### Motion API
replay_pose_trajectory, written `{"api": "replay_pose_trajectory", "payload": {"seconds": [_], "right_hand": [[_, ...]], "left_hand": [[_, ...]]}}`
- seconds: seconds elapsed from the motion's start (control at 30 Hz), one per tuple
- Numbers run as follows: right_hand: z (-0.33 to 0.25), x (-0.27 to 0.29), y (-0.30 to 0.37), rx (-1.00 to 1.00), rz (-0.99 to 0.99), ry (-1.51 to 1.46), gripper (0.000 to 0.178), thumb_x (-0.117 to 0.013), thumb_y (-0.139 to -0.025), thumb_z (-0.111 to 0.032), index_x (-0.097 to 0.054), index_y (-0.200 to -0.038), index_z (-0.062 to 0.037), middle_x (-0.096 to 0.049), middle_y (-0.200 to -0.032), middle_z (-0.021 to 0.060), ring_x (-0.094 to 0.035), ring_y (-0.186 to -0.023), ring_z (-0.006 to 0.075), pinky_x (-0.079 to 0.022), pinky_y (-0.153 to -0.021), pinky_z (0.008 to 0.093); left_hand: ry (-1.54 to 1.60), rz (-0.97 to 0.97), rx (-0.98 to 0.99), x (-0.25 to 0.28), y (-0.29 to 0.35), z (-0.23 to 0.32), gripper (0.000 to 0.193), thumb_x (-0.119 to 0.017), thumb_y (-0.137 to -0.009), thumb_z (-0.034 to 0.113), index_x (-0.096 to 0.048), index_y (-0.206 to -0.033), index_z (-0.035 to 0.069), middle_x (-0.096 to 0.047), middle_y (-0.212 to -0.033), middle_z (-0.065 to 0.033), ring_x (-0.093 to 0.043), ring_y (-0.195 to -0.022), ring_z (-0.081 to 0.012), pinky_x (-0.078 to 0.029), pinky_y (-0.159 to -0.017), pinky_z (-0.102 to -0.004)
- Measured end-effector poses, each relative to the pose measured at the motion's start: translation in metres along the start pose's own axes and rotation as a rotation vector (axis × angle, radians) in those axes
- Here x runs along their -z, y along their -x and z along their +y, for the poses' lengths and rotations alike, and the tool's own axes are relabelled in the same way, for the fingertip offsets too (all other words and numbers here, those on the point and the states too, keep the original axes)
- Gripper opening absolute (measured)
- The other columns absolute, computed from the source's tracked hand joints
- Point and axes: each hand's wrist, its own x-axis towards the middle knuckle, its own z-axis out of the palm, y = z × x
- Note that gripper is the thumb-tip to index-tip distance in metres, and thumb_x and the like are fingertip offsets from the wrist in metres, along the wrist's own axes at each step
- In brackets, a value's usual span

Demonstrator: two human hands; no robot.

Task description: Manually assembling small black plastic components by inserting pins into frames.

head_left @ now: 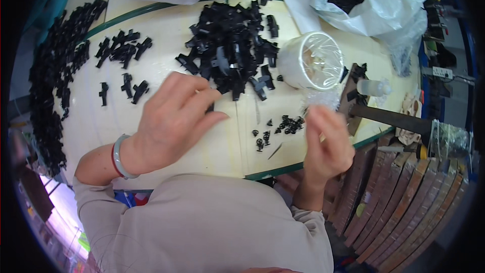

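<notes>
**Small black plastic piece [210, 107] at the left hand [174, 121]**

The piece, near frame centre, appears pinched between thumb and fingers. The right hand [328, 144], blurred right of centre, has bunched fingers; whether it grasps anything cannot be told. A steady pinch, clear of the loose black plastic fasteners [290, 125], probably works best. A green-edged cream table [217, 151] spans the middle; brown slabs [389, 207] stand lower right.

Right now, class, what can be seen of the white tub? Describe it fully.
The white tub is round and plastic-looking, with a smooth wall and wide mouth. Crinkled clear film shows across the mouth; what lies inside is indistinct. It rests on the pale table, just right of the heap of black parts. Whether it stands quite upright is unclear.
</notes>
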Motion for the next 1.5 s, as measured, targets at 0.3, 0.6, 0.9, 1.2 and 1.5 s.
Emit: {"api": "replay_pose_trajectory", "payload": {"seconds": [0.3, 0.6, 0.9, 1.2, 1.5], "right_hand": [[0.036, 0.007, -0.039, 0.186, 0.087, 0.491, 0.022, -0.070, -0.070, 0.008, -0.068, -0.091, 0.0014, -0.065, -0.088, 0.0105, -0.060, -0.073, 0.0232, -0.049, -0.065, 0.0303], [0.032, 0.013, -0.046, 0.174, -0.016, 0.540, 0.022, -0.068, -0.070, 0.009, -0.067, -0.091, 0.0014, -0.065, -0.089, 0.0111, -0.060, -0.077, 0.0251, -0.048, -0.069, 0.0320], [0.003, -0.003, -0.020, 0.046, 0.067, 0.105, 0.026, -0.069, -0.066, 0.013, -0.068, -0.090, 0.0035, -0.067, -0.085, 0.0141, -0.061, -0.076, 0.0228, -0.048, -0.069, 0.0290], [-0.005, -0.022, -0.002, -0.187, -0.004, -0.376, 0.024, -0.068, -0.067, 0.013, -0.067, -0.090, 0.0046, -0.067, -0.086, 0.0150, -0.060, -0.076, 0.0208, -0.046, -0.068, 0.0268], [-0.008, -0.044, 0.001, -0.131, -0.066, -0.591, 0.024, -0.068, -0.067, 0.014, -0.066, -0.089, 0.0053, -0.067, -0.087, 0.0167, -0.062, -0.077, 0.0223, -0.047, -0.068, 0.0285]], "left_hand": [[-0.068, -0.078, 0.056, -0.002, 0.005, -0.014, 0.022, -0.074, -0.069, 0.005, -0.061, -0.086, 0.002, -0.057, -0.084, -0.0096, -0.055, -0.078, -0.0260, -0.045, -0.065, -0.0334], [0.055, -0.171, 0.220, 0.013, -0.002, -0.017, 0.026, -0.074, -0.073, 0.011, -0.061, -0.094, 0.001, -0.057, -0.078, -0.0094, -0.057, -0.061, -0.0231, -0.046, -0.054, -0.0325], [0.134, -0.225, 0.236, 0.002, -0.001, -0.024, 0.022, -0.074, -0.076, 0.014, -0.064, -0.089, 0.002, -0.056, -0.073, -0.0086, -0.058, -0.058, -0.0200, -0.046, -0.053, -0.0304], [0.496, -0.229, 0.262, 0.013, -0.006, -0.014, 0.016, -0.070, -0.075, -0.002, -0.067, -0.089, 0.002, -0.065, -0.089, -0.0076, -0.066, -0.072, -0.0152, -0.053, -0.062, -0.0243], [0.944, -0.240, 0.299, 0.002, -0.006, -0.017, 0.032, -0.058, -0.080, -0.012, -0.059, -0.111, -0.002, -0.057, -0.105, -0.0080, -0.062, -0.092, -0.0142, -0.054, -0.077, -0.0248]]}}
